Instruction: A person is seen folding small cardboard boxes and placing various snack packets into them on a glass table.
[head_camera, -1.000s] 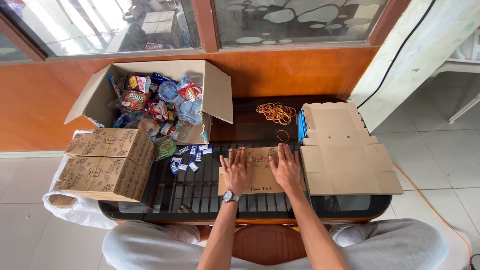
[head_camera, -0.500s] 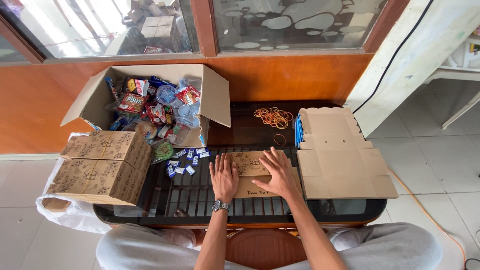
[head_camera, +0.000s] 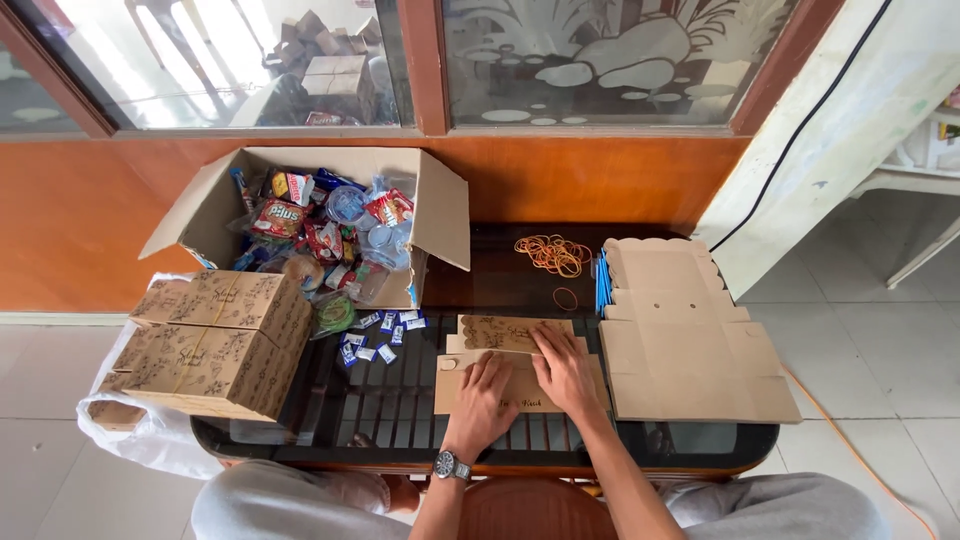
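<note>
Both hands lie flat, palms down, fingers spread, on a flat box blank (head_camera: 505, 368) near the front edge of the bench (head_camera: 400, 420). The left hand (head_camera: 483, 398) covers the blank's lower middle; the right hand (head_camera: 565, 368) lies just beside it, further up. Neither hand pinches anything. The hands hide most of the blank's centre, so its folds there cannot be made out.

A stack of unfolded blanks (head_camera: 690, 350) lies to the right, overhanging the bench edge. Blue strips (head_camera: 603, 282) show only as an edge beside that stack. Rubber bands (head_camera: 553, 254) lie behind the blank. Small sachets (head_camera: 375, 336) are scattered left of it. An open carton (head_camera: 320, 225) holds mixed snack packs; the lower ones are buried. Closed printed boxes (head_camera: 215, 345) are stacked at the left, partly covering a white bag (head_camera: 140, 440).
</note>
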